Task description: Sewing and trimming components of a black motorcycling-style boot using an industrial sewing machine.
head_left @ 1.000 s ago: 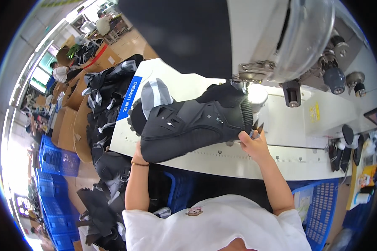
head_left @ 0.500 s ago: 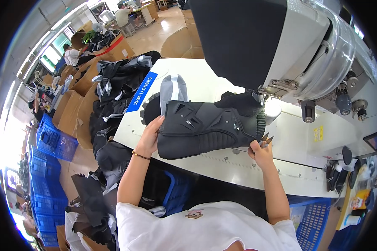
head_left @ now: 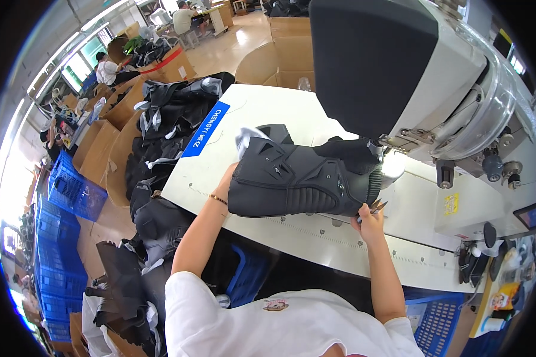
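A black boot upper [head_left: 304, 190], with ribbed and moulded panels, lies sideways over the white sewing table [head_left: 268, 104]. My left hand [head_left: 227, 177] grips its left end, with most of its fingers hidden behind the black material. At the lower right edge, my right hand [head_left: 370, 225] pinches the upper. Thread snips [head_left: 377, 206] stick out of that same hand, their pointed blades upward. The right end of the upper, by its ribbed band, is under the sewing machine head [head_left: 372, 65]; the needle itself cannot be made out. A grey-white lining flap [head_left: 250, 138] shows behind the left end.
Black uppers [head_left: 175, 113] are heaped left of the table, with large cardboard boxes [head_left: 120, 160] and blue crates [head_left: 59, 256] beyond. A blue basket [head_left: 438, 324] stands below right. A cluttered side shelf [head_left: 488, 297] is at the far right. Other people sit farther back.
The upper's left end has turned slightly upward and away, my left hand moving with it. The grey lining flap has folded lower, and more dark material shows behind. My right hand keeps its hold.
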Motion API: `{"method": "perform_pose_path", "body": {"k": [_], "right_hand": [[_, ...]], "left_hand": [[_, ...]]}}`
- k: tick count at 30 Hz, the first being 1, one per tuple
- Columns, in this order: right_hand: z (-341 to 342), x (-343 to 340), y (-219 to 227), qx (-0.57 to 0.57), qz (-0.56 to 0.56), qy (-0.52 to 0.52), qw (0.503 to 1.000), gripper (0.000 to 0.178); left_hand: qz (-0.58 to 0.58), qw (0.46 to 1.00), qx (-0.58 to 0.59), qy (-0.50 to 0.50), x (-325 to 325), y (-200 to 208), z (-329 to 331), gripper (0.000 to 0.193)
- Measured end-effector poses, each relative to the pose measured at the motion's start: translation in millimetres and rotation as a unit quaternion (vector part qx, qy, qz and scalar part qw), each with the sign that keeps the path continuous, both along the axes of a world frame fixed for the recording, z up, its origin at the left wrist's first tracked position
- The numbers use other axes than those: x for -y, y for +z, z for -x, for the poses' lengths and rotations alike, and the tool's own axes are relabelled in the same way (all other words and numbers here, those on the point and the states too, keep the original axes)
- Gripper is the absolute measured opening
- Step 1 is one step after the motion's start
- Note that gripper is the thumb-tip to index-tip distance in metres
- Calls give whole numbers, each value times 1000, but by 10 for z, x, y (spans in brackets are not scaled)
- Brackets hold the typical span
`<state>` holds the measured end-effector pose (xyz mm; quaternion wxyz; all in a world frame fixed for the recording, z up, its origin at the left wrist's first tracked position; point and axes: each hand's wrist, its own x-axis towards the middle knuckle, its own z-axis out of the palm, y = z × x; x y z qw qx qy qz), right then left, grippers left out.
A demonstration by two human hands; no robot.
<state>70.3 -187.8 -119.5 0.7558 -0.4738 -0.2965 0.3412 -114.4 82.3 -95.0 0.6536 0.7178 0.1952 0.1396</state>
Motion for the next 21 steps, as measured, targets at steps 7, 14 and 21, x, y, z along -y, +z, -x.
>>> {"method": "perform_pose_path", "body": {"k": [7,14,21], "right_hand": [[184,82,343,-21,8,-148,989,31],[279,156,812,15,67,-151,986,25],[206,184,1079,36,126,-104,986,32]], "left_hand": [[418,867,259,-78,254,74,23,50],[407,869,249,-130,155,74,-61,42],[295,927,194,125,26,462,258,44]]}}
